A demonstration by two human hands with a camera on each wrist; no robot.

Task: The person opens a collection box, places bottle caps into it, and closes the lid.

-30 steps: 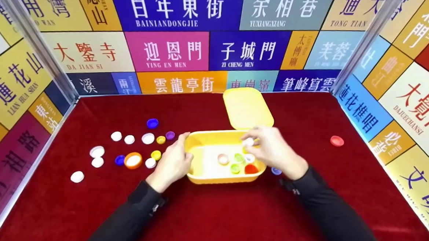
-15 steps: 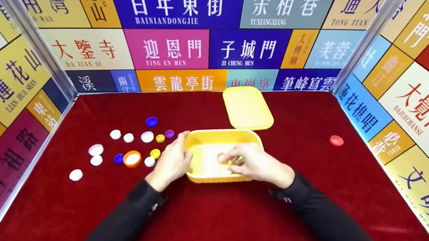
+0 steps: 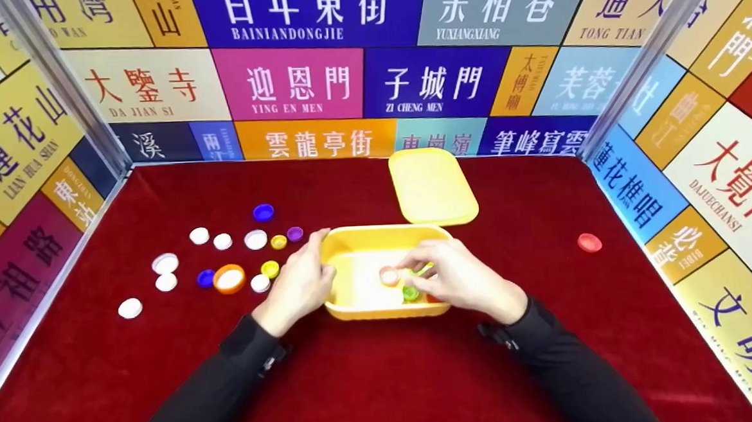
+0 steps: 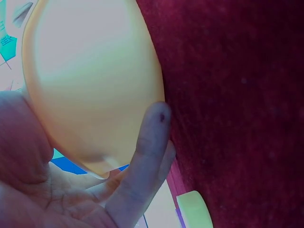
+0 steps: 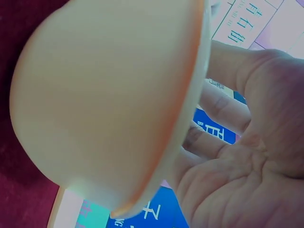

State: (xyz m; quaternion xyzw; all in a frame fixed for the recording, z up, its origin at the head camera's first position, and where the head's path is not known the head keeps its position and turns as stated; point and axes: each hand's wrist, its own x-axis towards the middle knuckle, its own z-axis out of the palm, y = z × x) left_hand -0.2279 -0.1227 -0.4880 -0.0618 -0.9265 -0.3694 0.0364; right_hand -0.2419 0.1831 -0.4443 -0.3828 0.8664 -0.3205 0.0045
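My left hand [image 3: 299,276] grips the left end of a yellow plastic container [image 3: 375,314]. In the left wrist view its fingers [image 4: 147,137] lie along the container's outer wall. My right hand [image 3: 463,280] reaches over the right side of the rim, fingertips low inside among bottle caps. Right at those fingertips is a white cap with a pinkish edge [image 3: 390,276]. A green cap [image 3: 411,293] and part of a red cap [image 3: 433,299] show beneath the hand. In the right wrist view, the container wall hides the fingertips; I cannot tell whether they pinch a cap.
Left of the container, loose caps lie on the red cloth [image 3: 372,378], among them a blue cap [image 3: 263,212], an orange-rimmed cap [image 3: 229,280] and several white ones. Behind it lies a yellow lid [image 3: 434,185]. A red cap [image 3: 589,242] sits far right. Printed panels enclose the table.
One second ago my right hand held a white cap over the container's right end. It moved left and down into the container, then slightly right. My left hand stays on the container.
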